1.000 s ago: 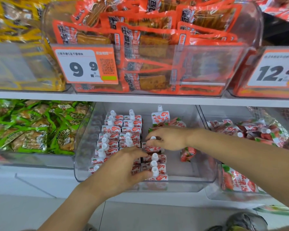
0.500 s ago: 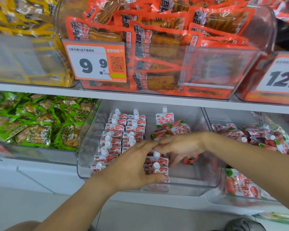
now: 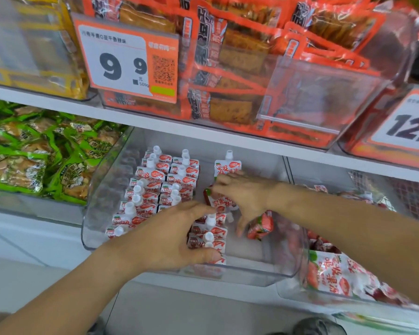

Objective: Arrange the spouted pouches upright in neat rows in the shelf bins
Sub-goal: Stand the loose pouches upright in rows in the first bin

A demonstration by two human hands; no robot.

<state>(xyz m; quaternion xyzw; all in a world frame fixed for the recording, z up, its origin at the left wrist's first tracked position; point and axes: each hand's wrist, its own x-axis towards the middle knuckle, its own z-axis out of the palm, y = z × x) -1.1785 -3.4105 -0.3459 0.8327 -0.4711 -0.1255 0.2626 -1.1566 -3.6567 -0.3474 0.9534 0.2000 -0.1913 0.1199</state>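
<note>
Bracing the front of the third row with your left hand, fingers spread, keeps pouches upright while your right hand pinches a pouch at 12 o'clock in the clear bin.

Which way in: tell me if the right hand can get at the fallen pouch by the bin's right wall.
Probably yes. The fallen pouch lies just below the right hand, on the bare floor of the bin. Nothing covers it, and the left hand stays over the front rows, out of the way.
</note>
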